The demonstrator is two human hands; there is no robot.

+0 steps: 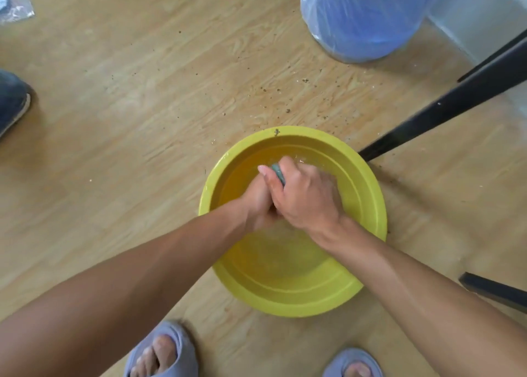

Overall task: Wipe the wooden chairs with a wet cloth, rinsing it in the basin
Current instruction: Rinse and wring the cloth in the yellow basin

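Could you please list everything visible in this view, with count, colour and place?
basin: one, yellow, on the floor, centre, holding water
cloth: one, teal, squeezed between both hands over the basin
floor: wood-look, tan, speckled with crumbs
plastic-wrapped container: one, blue, top right
furniture legs: dark, right side
shoe: one, dark, left edge
plastic sheet: clear, top left corner
slippers: two, lilac, bottom
left hand: shut on cloth
right hand: shut on cloth

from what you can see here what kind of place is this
Probably a room in a home. The floor is wood-look, the person wears slippers, and a yellow basin of water sits on the floor beside dark furniture legs. Both hands, left hand and right hand, squeeze a cloth in it.
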